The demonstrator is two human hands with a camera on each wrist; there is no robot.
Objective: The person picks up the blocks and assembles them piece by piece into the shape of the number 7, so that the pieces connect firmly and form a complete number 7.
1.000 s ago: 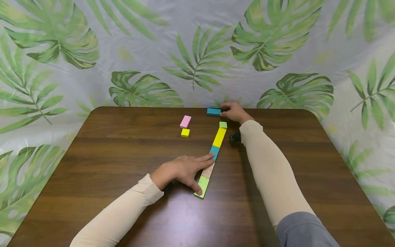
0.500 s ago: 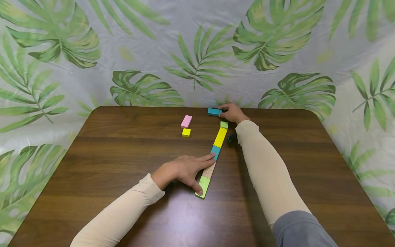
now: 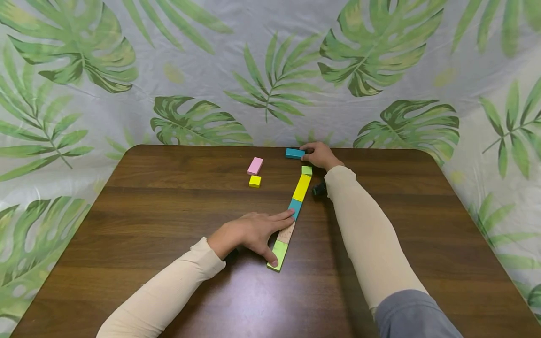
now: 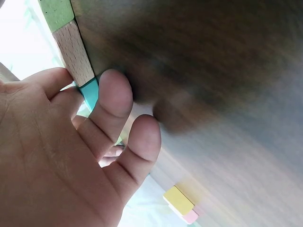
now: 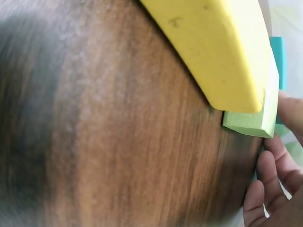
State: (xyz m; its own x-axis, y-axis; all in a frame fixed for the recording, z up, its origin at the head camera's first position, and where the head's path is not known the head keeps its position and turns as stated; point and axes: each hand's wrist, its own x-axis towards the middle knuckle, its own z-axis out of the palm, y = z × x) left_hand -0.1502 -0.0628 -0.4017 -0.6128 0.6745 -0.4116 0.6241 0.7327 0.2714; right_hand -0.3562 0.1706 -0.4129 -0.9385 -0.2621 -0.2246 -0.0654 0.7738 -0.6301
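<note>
A row of blocks slants across the table: a lime green block (image 3: 278, 252), a bare wood block (image 3: 286, 233), a teal block (image 3: 296, 206), a yellow block (image 3: 302, 188) and a small green block (image 3: 306, 171) at the far end. My left hand (image 3: 255, 232) rests on this row, thumb on the lime block and fingertips on the teal one. At the table's far edge my right hand (image 3: 320, 156) pinches the right end of a blue block (image 3: 294, 153) between thumb and finger. The right wrist view shows that hand (image 5: 279, 184) behind the small green block (image 5: 251, 122).
Left of the row lie a pink block (image 3: 255, 166) and, just in front of it, a small yellow block (image 3: 255, 181). The brown wooden table (image 3: 169, 211) ends at a leaf-patterned curtain (image 3: 270, 70) behind.
My right hand has closed in on the blue block's right end, and the block has shifted very slightly to the right. My left hand keeps its place on the row.
</note>
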